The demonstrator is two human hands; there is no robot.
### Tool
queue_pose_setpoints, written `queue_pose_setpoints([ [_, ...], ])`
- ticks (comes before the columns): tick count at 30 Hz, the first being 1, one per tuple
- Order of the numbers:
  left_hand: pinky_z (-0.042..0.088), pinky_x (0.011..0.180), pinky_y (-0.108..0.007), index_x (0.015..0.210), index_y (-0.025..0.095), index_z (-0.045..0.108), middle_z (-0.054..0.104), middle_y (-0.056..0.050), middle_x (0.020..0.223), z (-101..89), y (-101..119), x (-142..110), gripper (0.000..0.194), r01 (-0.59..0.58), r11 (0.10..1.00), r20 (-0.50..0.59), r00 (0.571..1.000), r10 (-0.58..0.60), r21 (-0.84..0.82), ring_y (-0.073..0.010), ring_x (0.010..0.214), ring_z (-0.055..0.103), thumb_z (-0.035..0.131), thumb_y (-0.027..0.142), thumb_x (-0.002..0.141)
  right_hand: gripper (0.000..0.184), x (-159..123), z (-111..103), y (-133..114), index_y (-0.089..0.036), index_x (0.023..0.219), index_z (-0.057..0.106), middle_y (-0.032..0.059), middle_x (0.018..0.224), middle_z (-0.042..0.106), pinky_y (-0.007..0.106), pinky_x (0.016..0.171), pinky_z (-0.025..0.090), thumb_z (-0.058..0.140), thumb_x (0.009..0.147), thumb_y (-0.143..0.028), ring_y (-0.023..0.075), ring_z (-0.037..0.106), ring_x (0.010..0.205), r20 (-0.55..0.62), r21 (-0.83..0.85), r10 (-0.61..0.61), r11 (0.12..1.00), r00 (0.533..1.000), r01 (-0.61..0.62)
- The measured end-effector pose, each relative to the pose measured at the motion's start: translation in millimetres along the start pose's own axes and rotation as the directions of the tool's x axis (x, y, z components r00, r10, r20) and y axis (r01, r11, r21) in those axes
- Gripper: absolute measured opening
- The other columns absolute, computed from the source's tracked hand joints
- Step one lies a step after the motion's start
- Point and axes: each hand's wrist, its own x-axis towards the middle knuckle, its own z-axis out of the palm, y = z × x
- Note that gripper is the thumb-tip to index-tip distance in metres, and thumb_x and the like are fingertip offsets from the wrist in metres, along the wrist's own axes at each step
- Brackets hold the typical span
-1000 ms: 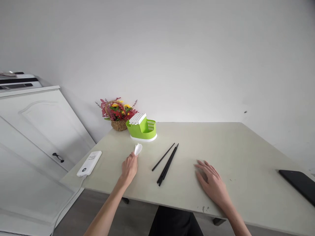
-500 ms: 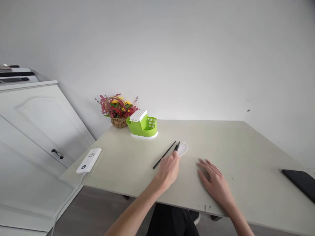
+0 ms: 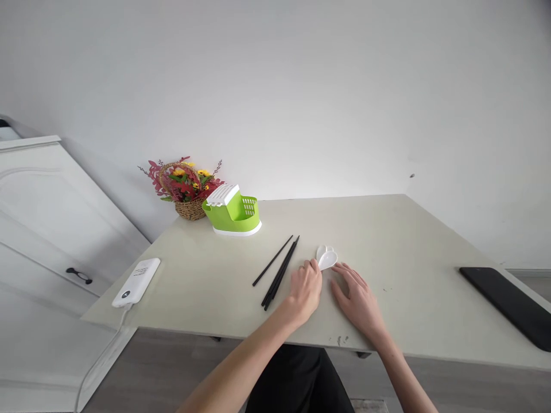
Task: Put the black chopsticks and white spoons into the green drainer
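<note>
My left hand (image 3: pixel 306 289) is closed around the handles of some white spoons (image 3: pixel 328 260), whose bowls stick out beyond the fingers, overlapping. How many spoons there are I cannot tell. My right hand (image 3: pixel 357 298) lies on the table just right of them, fingers stretched out, tips close to the nearest spoon bowl. Left of my left hand, several black chopsticks (image 3: pixel 282 272) lie slanting on the tabletop, most bunched together and one apart. Further back stands a green utensil holder (image 3: pixel 224 218) with a white slatted top and white base.
A wicker basket of artificial flowers (image 3: pixel 189 209) stands behind the holder, by the wall. A white power bank (image 3: pixel 136 282) with a cable lies at the table's left edge. At the right lies a black phone (image 3: pixel 508 304). A white cabinet (image 3: pixel 38 218) borders the left side.
My left hand has left the chopsticks, now lying on the table, and grips the spoon handles further right. My right hand has come closer to the left hand. The view has shifted slightly right.
</note>
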Motion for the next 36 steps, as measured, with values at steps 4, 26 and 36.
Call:
queue_pose_setpoints([
  [4,0.054,0.072,-0.032,0.12,0.01,0.059,0.068,-0.018,0.104,-5.5,3.5,-0.9,0.03,0.013,1.0,0.045,0.999,-0.013,0.004,-0.0271,0.093,0.072,0.056,0.0,0.092,0.046,0.2,-3.8,-4.6,-0.024,0.14,0.054,0.0109,0.143,0.064,0.051,0.109,0.047,0.045,0.1,-0.045,0.0301,0.057,0.135,-0.022,0.062,0.121,0.991,0.992,-0.119],
  [26,0.052,0.073,-0.036,0.116,0.011,0.059,0.068,-0.015,0.1,-8.8,10.8,-9.5,0.027,0.033,0.999,-0.003,0.999,-0.033,-0.024,-0.0282,0.092,0.07,0.053,0.035,0.106,0.045,-3.1,-10.7,-8.7,-0.024,0.138,0.053,0.0123,0.144,0.06,0.048,0.111,0.044,0.045,0.098,-0.041,0.03,0.056,0.133,-0.141,0.121,0.195,0.977,0.971,-0.178],
  [36,0.046,0.102,-0.044,0.125,0.015,0.056,0.063,-0.017,0.123,-46.6,-80.1,-5.1,0.044,0.043,0.998,-0.397,0.916,-0.061,-0.053,-0.0316,0.118,0.059,0.047,0.053,0.105,0.046,-3.6,-9.5,-6.9,-0.024,0.139,0.052,0.0125,0.143,0.059,0.049,0.112,0.043,0.046,0.097,-0.043,0.0313,0.055,0.134,-0.159,0.132,0.2,0.975,0.967,-0.18],
])
